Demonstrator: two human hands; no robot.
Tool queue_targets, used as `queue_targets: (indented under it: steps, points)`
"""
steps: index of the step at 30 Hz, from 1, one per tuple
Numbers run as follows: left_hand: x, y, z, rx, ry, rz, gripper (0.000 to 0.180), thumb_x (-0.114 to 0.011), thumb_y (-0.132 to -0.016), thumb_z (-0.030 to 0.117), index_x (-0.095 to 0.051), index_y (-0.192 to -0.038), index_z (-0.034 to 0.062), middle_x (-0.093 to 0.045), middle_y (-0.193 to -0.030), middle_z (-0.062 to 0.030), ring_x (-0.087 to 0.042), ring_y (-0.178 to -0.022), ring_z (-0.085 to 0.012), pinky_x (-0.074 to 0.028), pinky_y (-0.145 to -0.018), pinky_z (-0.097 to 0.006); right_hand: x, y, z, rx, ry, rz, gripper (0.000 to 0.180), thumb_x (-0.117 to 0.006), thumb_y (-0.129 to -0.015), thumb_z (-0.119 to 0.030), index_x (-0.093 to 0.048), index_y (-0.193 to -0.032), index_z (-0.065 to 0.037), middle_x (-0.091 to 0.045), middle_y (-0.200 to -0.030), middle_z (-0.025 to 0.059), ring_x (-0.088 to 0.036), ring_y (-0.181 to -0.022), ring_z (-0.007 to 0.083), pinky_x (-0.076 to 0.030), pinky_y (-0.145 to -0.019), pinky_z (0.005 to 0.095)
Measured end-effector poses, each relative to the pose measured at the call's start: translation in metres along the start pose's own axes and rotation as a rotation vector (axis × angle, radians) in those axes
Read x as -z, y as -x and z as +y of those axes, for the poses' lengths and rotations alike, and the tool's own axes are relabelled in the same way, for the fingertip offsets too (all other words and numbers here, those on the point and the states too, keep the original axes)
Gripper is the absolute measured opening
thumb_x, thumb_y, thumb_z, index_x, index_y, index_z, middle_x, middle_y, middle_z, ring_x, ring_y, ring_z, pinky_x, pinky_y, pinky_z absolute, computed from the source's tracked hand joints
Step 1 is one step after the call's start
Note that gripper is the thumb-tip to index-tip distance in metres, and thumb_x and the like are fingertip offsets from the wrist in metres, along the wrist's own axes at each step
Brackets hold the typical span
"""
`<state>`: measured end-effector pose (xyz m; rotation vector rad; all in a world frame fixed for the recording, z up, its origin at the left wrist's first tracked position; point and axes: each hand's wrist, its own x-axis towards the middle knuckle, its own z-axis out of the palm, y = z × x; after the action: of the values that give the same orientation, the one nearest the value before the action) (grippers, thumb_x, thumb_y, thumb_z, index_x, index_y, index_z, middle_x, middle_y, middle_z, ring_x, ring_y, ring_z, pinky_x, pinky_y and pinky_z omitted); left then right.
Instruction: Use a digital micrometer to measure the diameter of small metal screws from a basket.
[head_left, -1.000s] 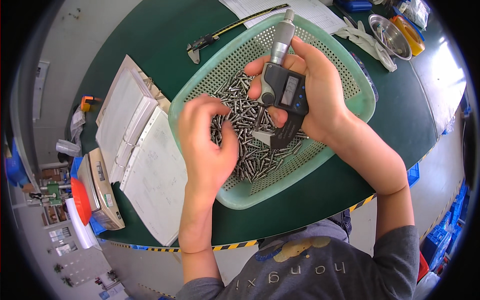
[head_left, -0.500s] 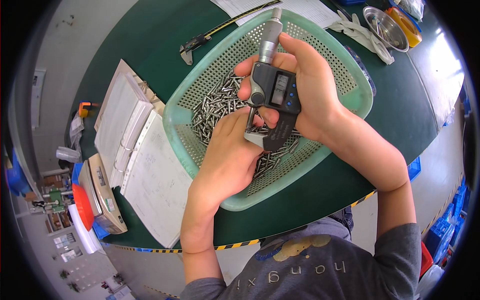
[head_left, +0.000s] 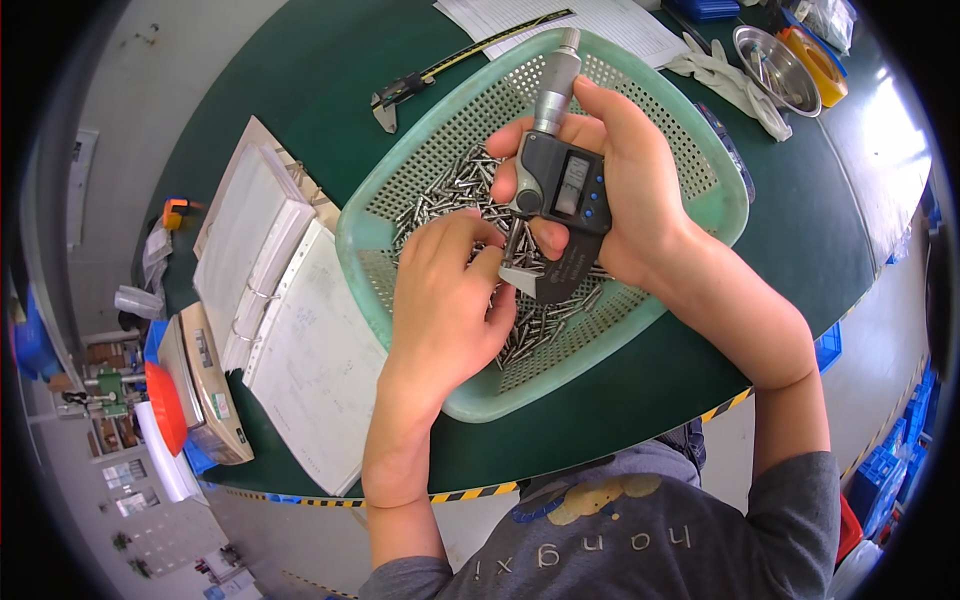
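Observation:
My right hand (head_left: 645, 180) grips a digital micrometer (head_left: 563, 190) with a grey barrel, a dark body and a small display. It is held over a pale green perforated plastic basket (head_left: 365, 215) of small metal pins (head_left: 440, 195). Bent fingers of my left hand (head_left: 445, 295) come up to the micrometer's measuring jaws from the left, above the pins. Its thumb and index finger close in beside the lower jaw, and whatever they pinch is hidden or too small to make out.
Left of the basket lies an open ring binder (head_left: 300, 330), with a scale (head_left: 212, 390) beyond it. A caliper (head_left: 410, 88) and paper sheets (head_left: 600, 25) lie behind. White gloves (head_left: 735, 85) and a metal bowl (head_left: 775, 70) are at the far right on the green table (head_left: 300, 75).
My left hand has drawn slightly left and its fingers have shifted, so more of the micrometer's jaws shows. The display reading differs. The right hand keeps its grip, and the view has shifted slightly.

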<state>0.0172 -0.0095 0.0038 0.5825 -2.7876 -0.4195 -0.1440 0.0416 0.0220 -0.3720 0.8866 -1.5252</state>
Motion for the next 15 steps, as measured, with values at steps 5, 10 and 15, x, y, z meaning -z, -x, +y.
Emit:
queue_targets:
  steps: [5, 10, 15]
  points:
    - [-0.009, 0.006, -0.005, 0.165, -0.212, 0.194, 0.034, -0.063, -0.062, 0.007, -0.057, -0.094, -0.0033, -0.051, -0.094, -0.0152, -0.048, -0.1, -0.0319, -0.036, -0.086, -0.043, 0.001, -0.001, 0.001, 0.016, 0.022, -0.017, 0.057, -0.023, -0.087, -0.046, -0.053, -0.094, 0.003, -0.058, -0.071, 0.0126, -0.046, -0.039, 0.0161, -0.04, -0.04, 0.0252]
    - [0.0, 0.007, 0.001, 0.155, -0.255, 0.061, 0.031, -0.063, -0.064, 0.011, -0.058, -0.091, -0.0021, -0.052, -0.085, -0.0146, -0.051, -0.088, -0.0301, -0.035, -0.088, -0.043, 0.003, -0.002, 0.002, 0.016, 0.004, -0.024, 0.058, -0.024, -0.087, -0.047, -0.052, -0.094, 0.003, -0.058, -0.072, 0.0127, -0.046, -0.039, 0.0159, -0.04, -0.039, 0.0253]
    - [0.002, 0.007, 0.009, 0.084, -0.28, 0.016, 0.01, -0.062, -0.064, 0.007, -0.056, -0.07, 0.0021, -0.052, -0.072, -0.0104, -0.052, -0.078, -0.0279, -0.037, -0.085, -0.04, 0.002, -0.002, 0.001, 0.011, 0.014, -0.021, 0.057, -0.025, -0.087, -0.046, -0.052, -0.094, 0.003, -0.058, -0.072, 0.0122, -0.046, -0.039, 0.0158, -0.04, -0.039, 0.0255]
